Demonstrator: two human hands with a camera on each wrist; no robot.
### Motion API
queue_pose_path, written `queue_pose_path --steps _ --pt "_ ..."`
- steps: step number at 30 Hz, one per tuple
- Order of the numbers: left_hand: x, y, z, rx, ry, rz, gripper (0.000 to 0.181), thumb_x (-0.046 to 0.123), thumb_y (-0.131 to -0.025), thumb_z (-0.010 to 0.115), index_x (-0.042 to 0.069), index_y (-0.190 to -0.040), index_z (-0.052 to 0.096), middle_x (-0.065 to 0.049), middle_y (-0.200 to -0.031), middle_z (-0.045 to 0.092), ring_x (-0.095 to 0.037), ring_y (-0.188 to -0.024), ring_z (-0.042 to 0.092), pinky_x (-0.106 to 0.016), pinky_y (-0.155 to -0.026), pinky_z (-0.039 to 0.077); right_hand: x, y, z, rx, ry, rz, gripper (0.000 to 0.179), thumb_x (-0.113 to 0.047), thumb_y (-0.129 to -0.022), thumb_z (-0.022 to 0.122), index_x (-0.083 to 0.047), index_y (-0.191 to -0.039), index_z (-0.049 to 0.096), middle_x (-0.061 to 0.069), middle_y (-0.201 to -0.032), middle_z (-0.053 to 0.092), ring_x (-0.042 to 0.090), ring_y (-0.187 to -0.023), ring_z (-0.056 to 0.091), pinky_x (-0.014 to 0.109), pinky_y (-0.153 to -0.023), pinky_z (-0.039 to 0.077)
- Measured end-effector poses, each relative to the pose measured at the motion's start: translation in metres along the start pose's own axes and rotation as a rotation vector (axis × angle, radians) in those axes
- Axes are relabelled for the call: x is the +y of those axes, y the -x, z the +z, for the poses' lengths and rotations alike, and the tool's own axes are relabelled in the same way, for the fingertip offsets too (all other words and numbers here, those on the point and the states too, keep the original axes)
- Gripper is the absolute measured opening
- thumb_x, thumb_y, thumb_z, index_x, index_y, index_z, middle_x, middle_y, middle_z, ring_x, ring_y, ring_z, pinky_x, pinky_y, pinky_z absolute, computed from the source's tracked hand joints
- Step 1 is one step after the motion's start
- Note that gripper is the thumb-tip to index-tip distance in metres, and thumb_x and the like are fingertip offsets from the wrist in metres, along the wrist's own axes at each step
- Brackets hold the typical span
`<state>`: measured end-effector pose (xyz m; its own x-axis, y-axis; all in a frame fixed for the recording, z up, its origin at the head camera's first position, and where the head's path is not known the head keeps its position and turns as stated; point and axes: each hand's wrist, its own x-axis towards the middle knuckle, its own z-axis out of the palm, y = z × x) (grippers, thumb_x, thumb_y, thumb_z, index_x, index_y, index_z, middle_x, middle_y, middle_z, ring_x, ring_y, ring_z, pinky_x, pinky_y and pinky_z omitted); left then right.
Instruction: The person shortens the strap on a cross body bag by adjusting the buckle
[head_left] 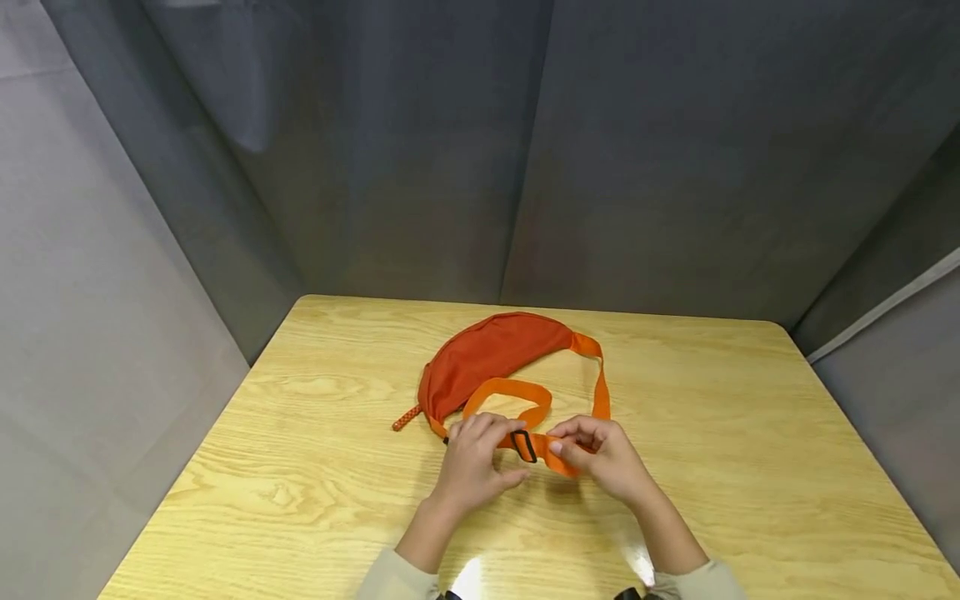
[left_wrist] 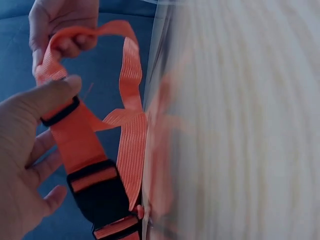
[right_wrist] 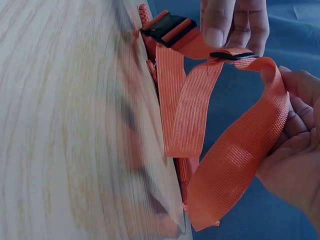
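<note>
A red waist bag (head_left: pixel 491 354) with an orange strap (head_left: pixel 602 392) lies on the table. My right hand (head_left: pixel 603 458) pinches the strap's webbing between thumb and fingers, just right of a black slider (head_left: pixel 524 446). Beyond those fingers a loop of webbing (right_wrist: pixel 240 150) hangs down in the right wrist view. The left hand (head_left: pixel 472 462) is at the slider, its fingers touching near the slider's upper edge while the thumb stands apart. In the left wrist view a black side-release buckle (left_wrist: pixel 97 192), fastened, sits on the strap below the left hand.
A braided orange zip pull (head_left: pixel 406 418) sticks out from the bag's left end. The wooden table (head_left: pixel 300 467) has a back edge that meets grey curtains (head_left: pixel 420 167), with light panels (head_left: pixel 90 333) at the sides.
</note>
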<state>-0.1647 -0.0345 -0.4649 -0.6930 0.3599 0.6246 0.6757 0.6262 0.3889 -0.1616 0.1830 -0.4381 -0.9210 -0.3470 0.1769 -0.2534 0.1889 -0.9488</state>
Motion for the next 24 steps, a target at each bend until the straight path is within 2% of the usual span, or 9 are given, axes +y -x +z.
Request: queue_pose_path --steps 6,12,15,19,24 --pt "0.002 -0.003 0.007 0.092 -0.053 0.027 0.056 0.027 -0.058 0.088 0.015 -0.107 0.064 0.004 -0.099 0.061 -0.012 -0.091 0.055 -0.037 -0.078 0.039 -0.003 0.000 -0.001 0.004 -0.019 -0.002 0.015 -0.010 -0.087 0.066 0.001 -0.096 0.066 0.011 -0.082 0.065 0.013 -0.066 0.055 0.026 -0.056 0.048" --pt "0.000 -0.002 0.006 0.146 0.007 0.090 0.051 0.024 -0.060 0.081 0.014 -0.107 0.061 0.006 -0.099 0.061 -0.011 -0.090 0.055 -0.037 -0.077 0.039 -0.005 0.001 -0.003 0.014 0.008 -0.005 0.015 -0.009 -0.087 0.065 0.001 -0.098 0.066 0.011 -0.084 0.065 0.015 -0.067 0.058 0.031 -0.057 0.050" --pt "-0.002 -0.001 0.003 0.126 0.075 0.101 0.051 0.022 -0.061 0.080 0.013 -0.108 0.062 0.006 -0.101 0.061 -0.010 -0.092 0.055 -0.039 -0.078 0.040 -0.008 0.001 -0.003 -0.019 0.048 -0.003 0.014 -0.007 -0.088 0.064 0.001 -0.099 0.066 0.010 -0.083 0.064 0.016 -0.067 0.058 0.033 -0.058 0.051" --pt "-0.004 0.002 -0.002 0.057 0.210 0.061 0.050 0.017 -0.062 0.083 0.014 -0.108 0.062 0.007 -0.105 0.061 -0.010 -0.098 0.055 -0.040 -0.083 0.041 -0.021 0.001 -0.002 -0.060 0.093 -0.016 0.011 -0.001 -0.088 0.062 0.005 -0.097 0.066 0.013 -0.082 0.064 0.018 -0.067 0.058 0.032 -0.058 0.051" --pt "-0.007 0.001 -0.004 0.007 0.342 0.050 0.050 0.013 -0.062 0.084 0.012 -0.107 0.063 0.005 -0.105 0.063 -0.012 -0.098 0.056 -0.034 -0.084 0.045 -0.027 0.000 0.000 -0.076 0.104 -0.025 0.008 0.003 -0.087 0.061 0.007 -0.093 0.065 0.015 -0.080 0.063 0.021 -0.065 0.058 0.035 -0.058 0.051"
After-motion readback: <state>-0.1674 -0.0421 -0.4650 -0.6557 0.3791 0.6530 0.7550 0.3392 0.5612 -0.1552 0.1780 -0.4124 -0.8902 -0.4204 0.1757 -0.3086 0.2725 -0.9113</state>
